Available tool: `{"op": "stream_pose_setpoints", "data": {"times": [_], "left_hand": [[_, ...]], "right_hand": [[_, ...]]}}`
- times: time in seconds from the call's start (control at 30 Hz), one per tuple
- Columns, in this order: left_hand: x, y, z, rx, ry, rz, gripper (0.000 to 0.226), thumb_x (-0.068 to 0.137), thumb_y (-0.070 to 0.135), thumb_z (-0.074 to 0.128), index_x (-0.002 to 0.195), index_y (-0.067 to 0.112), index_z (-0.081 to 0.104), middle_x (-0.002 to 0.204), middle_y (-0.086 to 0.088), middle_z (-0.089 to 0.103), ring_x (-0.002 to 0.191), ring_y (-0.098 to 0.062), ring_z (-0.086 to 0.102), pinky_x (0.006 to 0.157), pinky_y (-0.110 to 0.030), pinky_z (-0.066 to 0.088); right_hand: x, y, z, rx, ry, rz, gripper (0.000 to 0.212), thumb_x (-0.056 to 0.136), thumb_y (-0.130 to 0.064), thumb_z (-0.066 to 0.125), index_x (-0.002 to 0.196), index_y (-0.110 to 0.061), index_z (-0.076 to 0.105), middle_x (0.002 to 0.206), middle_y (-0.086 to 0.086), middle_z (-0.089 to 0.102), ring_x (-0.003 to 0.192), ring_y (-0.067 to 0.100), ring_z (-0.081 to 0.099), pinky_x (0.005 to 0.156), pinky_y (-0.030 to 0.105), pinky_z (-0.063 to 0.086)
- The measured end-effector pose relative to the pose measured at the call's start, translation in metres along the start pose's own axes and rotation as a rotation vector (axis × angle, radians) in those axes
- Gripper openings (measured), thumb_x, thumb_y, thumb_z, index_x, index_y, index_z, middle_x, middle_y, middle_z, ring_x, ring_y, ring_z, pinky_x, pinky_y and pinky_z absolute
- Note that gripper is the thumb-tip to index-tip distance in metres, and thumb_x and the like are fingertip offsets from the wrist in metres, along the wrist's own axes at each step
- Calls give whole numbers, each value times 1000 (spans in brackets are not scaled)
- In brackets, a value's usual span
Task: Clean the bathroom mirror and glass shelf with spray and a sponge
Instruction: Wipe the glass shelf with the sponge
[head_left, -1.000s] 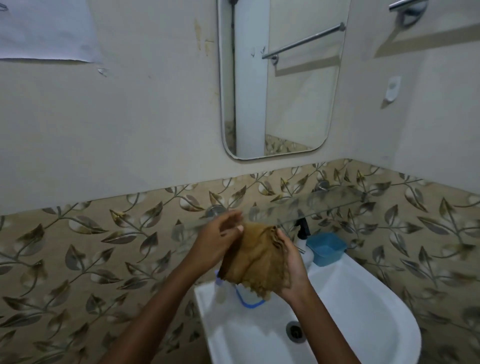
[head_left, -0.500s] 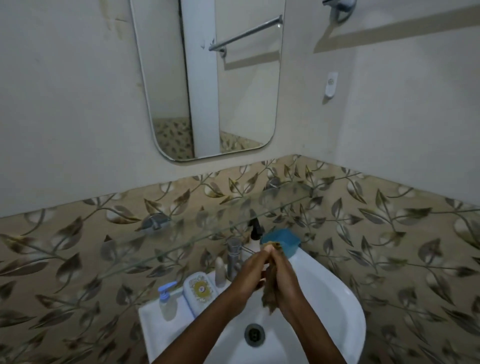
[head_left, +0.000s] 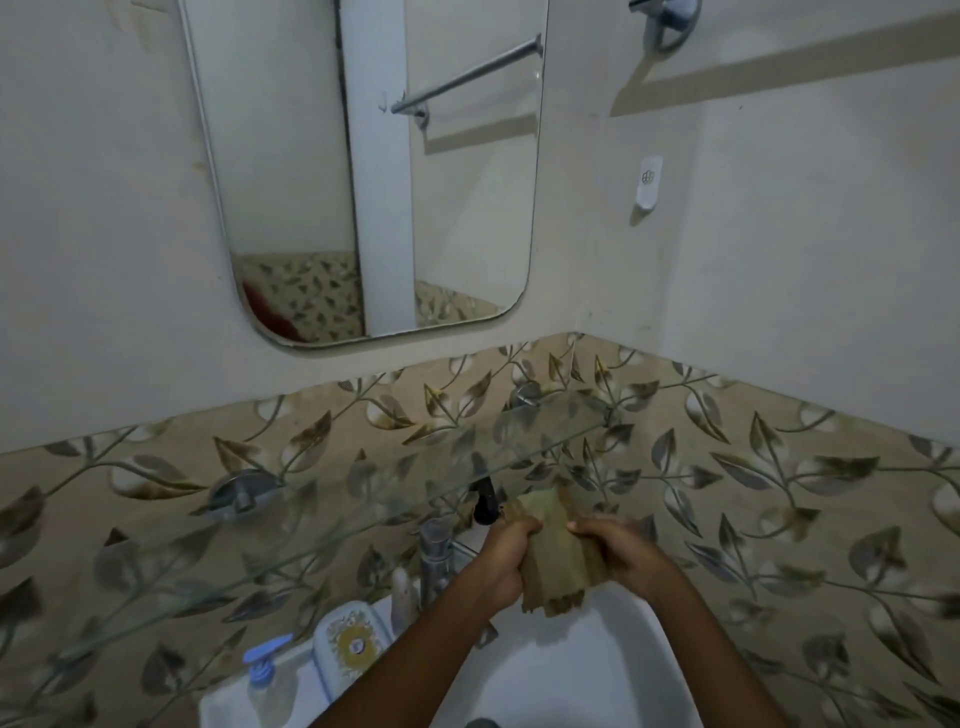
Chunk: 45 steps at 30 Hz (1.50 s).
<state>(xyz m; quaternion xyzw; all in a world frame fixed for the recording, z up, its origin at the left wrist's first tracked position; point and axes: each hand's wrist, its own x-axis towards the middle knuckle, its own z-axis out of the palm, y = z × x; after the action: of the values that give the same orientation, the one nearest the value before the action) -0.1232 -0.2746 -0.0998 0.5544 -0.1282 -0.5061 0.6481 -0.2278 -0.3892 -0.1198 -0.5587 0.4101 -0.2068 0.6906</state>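
A tan-brown cloth (head_left: 558, 558) is bunched between both hands above the white sink (head_left: 597, 670). My left hand (head_left: 501, 558) grips its left side and my right hand (head_left: 621, 553) grips its right side. The rounded wall mirror (head_left: 363, 171) hangs above on the plain wall. A clear glass shelf (head_left: 332, 499) runs across the leaf-patterned tiles just below it, held by a metal bracket (head_left: 241, 491) at the left. The shelf carries nothing that I can see. Part of a black pump head (head_left: 485, 501) shows behind the cloth.
On the sink's back rim stand a blue-pump clear bottle (head_left: 265, 680), a white soap box with a yellow pattern (head_left: 350, 644) and the metal tap (head_left: 434, 558). A towel rail mount (head_left: 662, 18) and a small white wall fitting (head_left: 648, 182) sit on the right wall.
The hands went from pressed together low over the basin to pulled apart with the cloth stretched between them, slightly higher. The view shifted a little to the right.
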Motion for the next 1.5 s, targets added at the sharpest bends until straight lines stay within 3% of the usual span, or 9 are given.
{"op": "stream_pose_setpoints", "data": {"times": [0.13, 0.27, 0.43, 0.5, 0.77, 0.93, 1.1, 1.23, 1.5], "left_hand": [[25, -2, 7, 33, 7, -3, 23, 99, 14, 39, 94, 8, 61, 89, -10, 64, 79, -23, 62, 58, -31, 56], [65, -12, 10, 64, 6, 131, 27, 97, 17, 39, 123, 9, 41, 115, -9, 58, 101, -28, 60, 81, -40, 55], [75, -19, 10, 167, 36, 170, 24, 96, 11, 34, 90, 8, 58, 94, -12, 62, 89, -29, 60, 77, -36, 54], [88, -23, 10, 202, 58, 166, 30, 97, 13, 35, 80, 8, 59, 99, -18, 65, 98, -33, 61, 89, -42, 52], [111, -28, 9, 267, 96, 128, 36, 97, 8, 37, 127, -8, 47, 124, -23, 56, 115, -35, 55, 88, -34, 46], [105, -28, 9, 657, 154, 280, 29, 96, 7, 37, 116, -5, 56, 118, -20, 59, 107, -29, 56, 80, -32, 43], [40, -27, 6, 1085, 5, 581, 26, 90, 18, 44, 67, 14, 56, 72, -3, 57, 77, -20, 51, 71, -36, 45], [-14, 6, -29, 1344, 39, 730, 31, 88, 23, 45, 109, 13, 65, 110, -10, 67, 98, -27, 62, 83, -36, 49], [-129, 29, -180, 1304, 394, 697, 25, 84, 18, 54, 104, 18, 70, 111, -2, 69, 102, -21, 62, 85, -29, 47]], "right_hand": [[38, -13, -1, -186, 200, -138, 12, 74, 4, 68, 67, 0, 59, 77, 21, 63, 68, 26, 58, 64, 31, 51], [80, 0, -3, -260, 335, -214, 18, 79, -1, 64, 93, 10, 63, 96, 25, 66, 80, 29, 61, 77, 40, 54], [107, 18, 4, -394, 384, -260, 22, 81, -10, 58, 102, -5, 62, 102, 18, 65, 92, 33, 62, 78, 37, 53], [112, 20, 8, -457, 371, -314, 30, 83, -18, 58, 112, -9, 60, 112, 14, 64, 99, 32, 61, 83, 36, 52], [127, 25, 9, -836, 331, -366, 39, 85, -2, 58, 123, 0, 54, 128, 20, 55, 115, 32, 53, 89, 31, 44], [117, 29, 6, -675, 416, -447, 39, 82, 2, 50, 119, -3, 61, 121, 18, 62, 108, 31, 58, 89, 34, 48], [68, 31, 20, -159, 591, -462, 25, 83, 2, 49, 74, -15, 65, 91, 19, 68, 84, 33, 62, 78, 41, 53], [8, 31, 55, -73, 610, -461, 21, 82, 5, 51, 74, -11, 63, 87, 15, 65, 82, 29, 59, 74, 37, 48], [-78, 51, 159, -339, 316, -623, 18, 86, 3, 51, 74, -8, 58, 73, 12, 60, 68, 25, 54, 62, 30, 41]]}}
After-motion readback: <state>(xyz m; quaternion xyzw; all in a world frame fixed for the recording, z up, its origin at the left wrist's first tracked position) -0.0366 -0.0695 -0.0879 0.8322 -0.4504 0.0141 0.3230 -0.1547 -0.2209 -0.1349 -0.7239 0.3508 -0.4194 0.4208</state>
